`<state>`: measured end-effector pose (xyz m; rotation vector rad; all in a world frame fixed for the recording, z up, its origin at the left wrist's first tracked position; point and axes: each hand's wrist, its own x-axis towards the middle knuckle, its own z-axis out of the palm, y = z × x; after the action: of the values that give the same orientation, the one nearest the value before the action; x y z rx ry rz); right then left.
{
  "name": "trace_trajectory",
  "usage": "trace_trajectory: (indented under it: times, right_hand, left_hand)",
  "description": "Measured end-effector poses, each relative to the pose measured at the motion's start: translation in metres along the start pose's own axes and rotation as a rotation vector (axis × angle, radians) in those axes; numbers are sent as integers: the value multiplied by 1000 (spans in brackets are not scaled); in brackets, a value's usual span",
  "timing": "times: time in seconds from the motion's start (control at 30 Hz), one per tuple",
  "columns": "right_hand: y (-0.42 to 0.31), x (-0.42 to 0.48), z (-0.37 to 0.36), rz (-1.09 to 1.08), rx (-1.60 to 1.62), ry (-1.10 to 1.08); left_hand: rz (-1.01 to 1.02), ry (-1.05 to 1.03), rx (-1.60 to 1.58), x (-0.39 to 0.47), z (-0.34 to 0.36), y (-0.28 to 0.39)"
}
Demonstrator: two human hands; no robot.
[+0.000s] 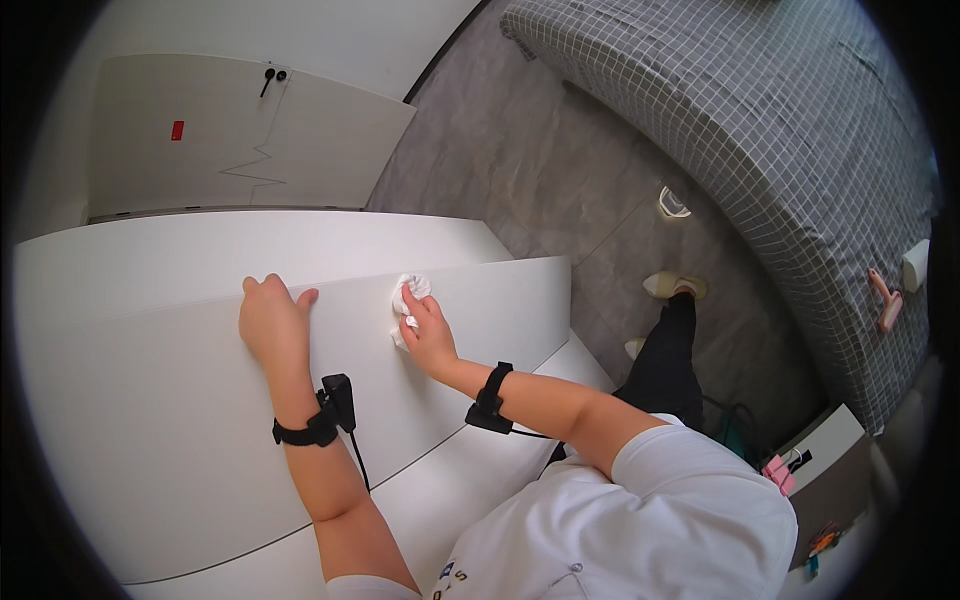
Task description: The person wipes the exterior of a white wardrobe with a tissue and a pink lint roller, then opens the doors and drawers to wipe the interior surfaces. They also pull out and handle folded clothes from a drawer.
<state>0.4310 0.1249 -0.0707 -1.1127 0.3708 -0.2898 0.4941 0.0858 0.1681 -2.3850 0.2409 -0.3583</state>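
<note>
A large white panel point(495, 315), apparently a cabinet door, stretches before me. My left hand point(274, 324) is hooked over its far edge, with the fingers curled beyond it and the thumb lying along the rim. To the right, my right hand point(430, 339) pinches a crumpled white cloth or tissue point(412, 289) against the panel's face, close to the same edge. Part of the cloth shows below the fingers, and the palm side is hidden. Each wrist wears a black strap with a small cabled device.
Beyond the panel lies another white surface point(300, 240), then a pale door point(195, 135) with a black handle. A bed with a grey checked cover point(720, 142) stands at right, bearing a pink handled object point(888, 301). Grey floor point(525, 150) runs between.
</note>
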Motion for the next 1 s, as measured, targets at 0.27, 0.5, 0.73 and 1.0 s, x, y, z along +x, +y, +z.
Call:
trace_trajectory:
  times: [0.27, 0.5, 0.73, 1.0]
  right_hand:
    - [-6, 4, -1, 22, -95, -98]
    - [-9, 7, 2, -25, -85, -128]
    - [-2, 19, -4, 85, -164, -93]
    - [-2, 24, -15, 176, -204, -162]
  left_hand:
    - [-14, -49, 23, 4, 6, -2]
    - [-13, -70, 42, 8, 3, 4]
    - [-12, -95, 59, 5, 0, 4]
    - [61, -52, 58, 3, 5, 2]
